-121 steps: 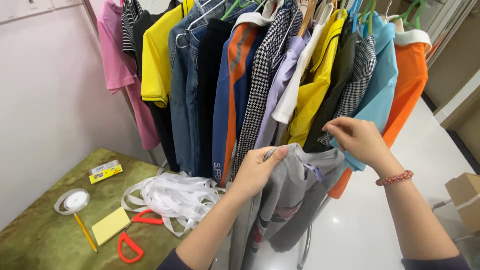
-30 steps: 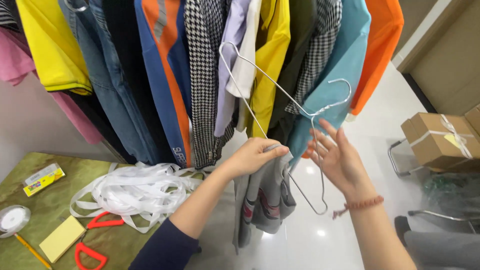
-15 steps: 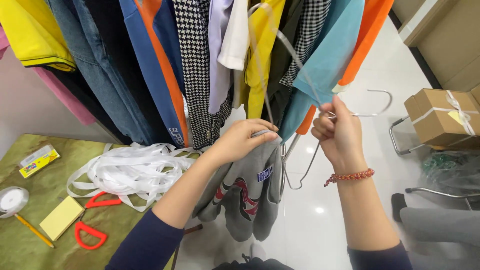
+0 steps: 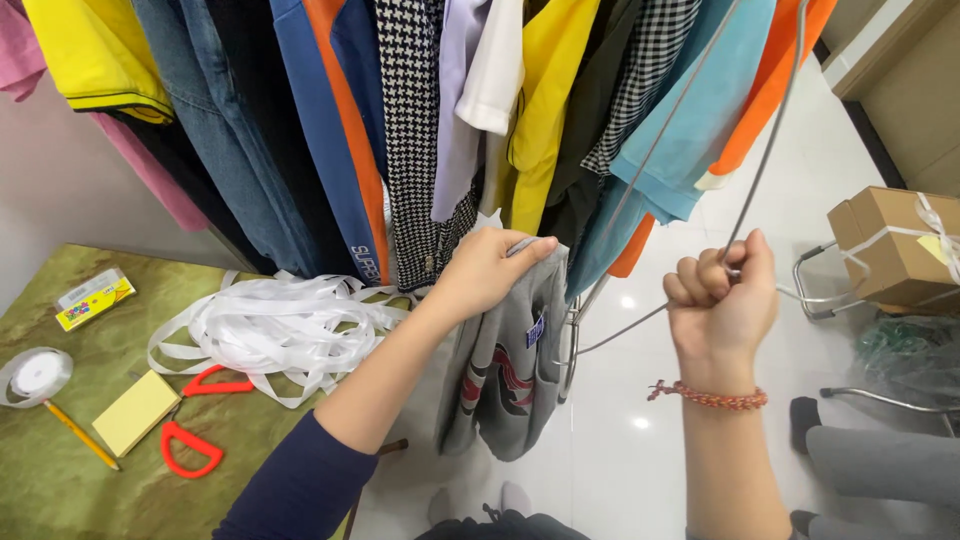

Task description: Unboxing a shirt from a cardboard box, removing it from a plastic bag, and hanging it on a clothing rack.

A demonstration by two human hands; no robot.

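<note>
1. Head view, hands: the left hand (image 4: 485, 268) pinches the top edge of a grey sweatshirt (image 4: 510, 370), fingers curled over the fabric. The right hand (image 4: 722, 300) is closed in a fist round the lower wire of a metal hanger (image 4: 760, 165).

2. Head view, change: half a second ago the hanger sat low, its hook near the right hand and its frame close to the sweatshirt. It now stands up and away to the right, its wire running out past the top of the picture. A second ago the right hand was spread open beside the hanger; it is now clenched on it.

3. Head view, meaning: judged from this, the hanger is free of the garment. The sweatshirt hangs folded from the left hand alone, in front of the clothes rack (image 4: 420, 130), above the white floor (image 4: 640, 440).

4. Head view, surroundings: to the left, a green table (image 4: 60, 500) carries a heap of white ribbon (image 4: 270, 325), red-handled scissors (image 4: 195, 415), a yellow sticky-note pad (image 4: 135, 410), a pencil (image 4: 80, 435) and a ribbon reel (image 4: 35, 375). A tied cardboard box (image 4: 895, 245) stands at the right edge.

5. Head view, wrist: a beaded bracelet (image 4: 710, 397) sits on the right wrist.
</note>
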